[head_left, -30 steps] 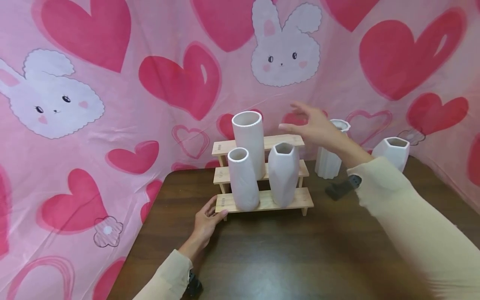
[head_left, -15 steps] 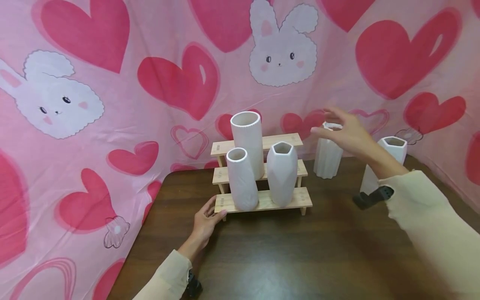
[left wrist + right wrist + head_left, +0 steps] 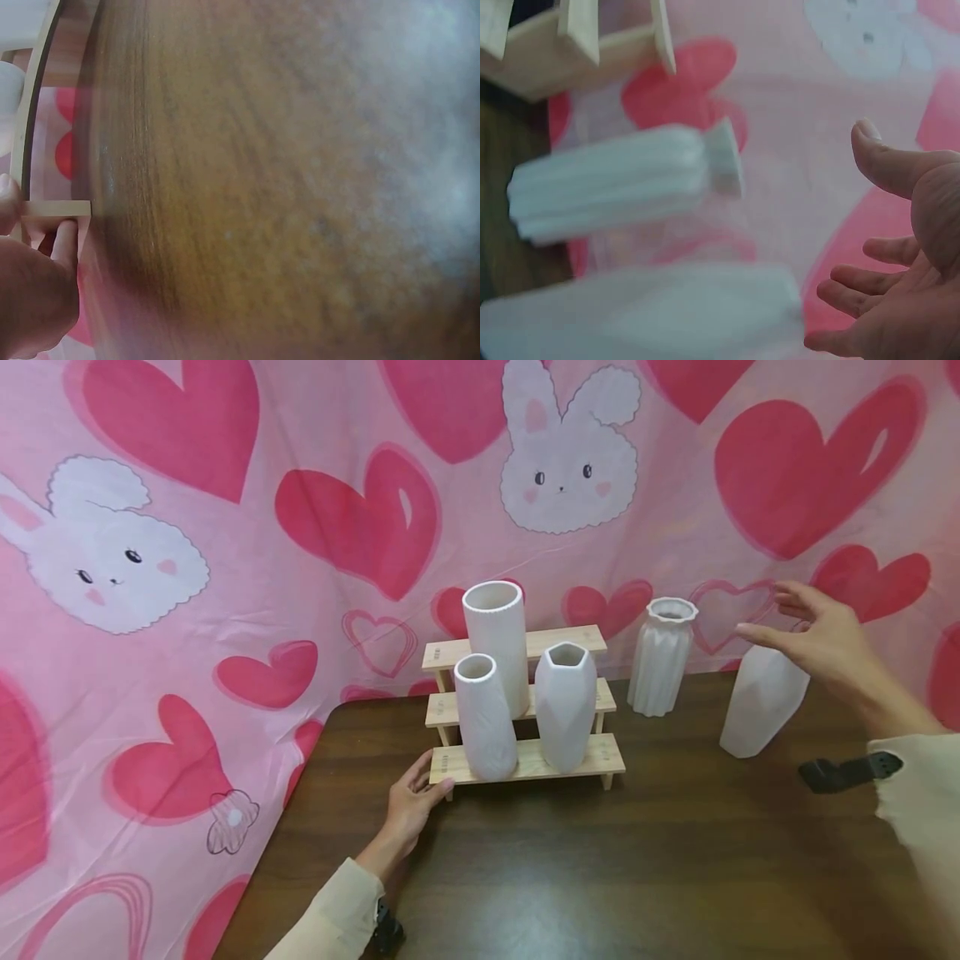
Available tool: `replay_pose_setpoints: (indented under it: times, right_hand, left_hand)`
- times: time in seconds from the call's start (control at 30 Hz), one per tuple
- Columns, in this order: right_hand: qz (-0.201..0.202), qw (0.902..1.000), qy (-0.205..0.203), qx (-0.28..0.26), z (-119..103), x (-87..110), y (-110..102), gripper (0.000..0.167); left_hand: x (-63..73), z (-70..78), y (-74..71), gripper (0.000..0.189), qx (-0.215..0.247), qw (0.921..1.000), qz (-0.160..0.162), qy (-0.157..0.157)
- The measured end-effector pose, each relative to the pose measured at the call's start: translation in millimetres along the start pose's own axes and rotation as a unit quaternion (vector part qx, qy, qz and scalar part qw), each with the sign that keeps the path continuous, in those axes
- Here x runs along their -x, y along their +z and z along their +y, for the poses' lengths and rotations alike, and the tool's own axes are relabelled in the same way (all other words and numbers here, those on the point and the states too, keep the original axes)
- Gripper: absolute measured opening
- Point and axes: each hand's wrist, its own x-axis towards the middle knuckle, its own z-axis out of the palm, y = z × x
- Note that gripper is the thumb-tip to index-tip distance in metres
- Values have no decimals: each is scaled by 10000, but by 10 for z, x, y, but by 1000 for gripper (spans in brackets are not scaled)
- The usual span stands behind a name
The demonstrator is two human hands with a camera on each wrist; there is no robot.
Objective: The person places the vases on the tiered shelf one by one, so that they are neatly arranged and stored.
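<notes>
Behind right hand (image 3: 825, 639), faceted vase (image 3: 761, 706) partly hidden.

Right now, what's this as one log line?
left fingers: holding shelf | right fingers: empty, near rightmost vase | shelf: three vases | table: two vases

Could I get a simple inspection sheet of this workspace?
Surface: brown wood-grain table.
Job's things: three-tier wooden stand; tall vase on its middle tier, slim vase and faceted vase on the front one; fluted vase and angular vase on the table, right of it.
Clutter: nothing seen.
Hands: left hand grips the stand's front left corner; right hand is by the angular vase's top, contact unclear.
Cables: nothing seen.
Surroundings: pink cloth with hearts and rabbits behind.
</notes>
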Motion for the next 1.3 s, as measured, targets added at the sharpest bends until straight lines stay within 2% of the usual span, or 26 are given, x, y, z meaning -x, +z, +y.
replay_pose_setpoints:
  times: [0.2,0.5,0.6,0.77,1.03,1.3]
  right_hand:
    - [-103,9993,277,234,367,38,-84,96]
    - [-221,9980,43,587,696,67,3,81]
    - [-8,9982,-59,600,756,79,33,74]
    - [371,9987,-244,238,834,107,62,68]
    - [615,9978,-239,33,865,84,80,68]
    - [968,9947,-325,96,840,79,97,67]
  left_hand:
    - [-10,1,-6,67,-56,10000,20,-35]
    - [-3,-9,-8,67,-23,10000,-29,48]
    - [-6,-17,-9,67,-20,10000,-39,53]
    - [-11,-17,-7,67,-17,10000,-54,26]
    - [-12,-12,-6,67,-27,9999,-74,66]
    - [-23,-15,-15,67,-72,9999,-111,63]
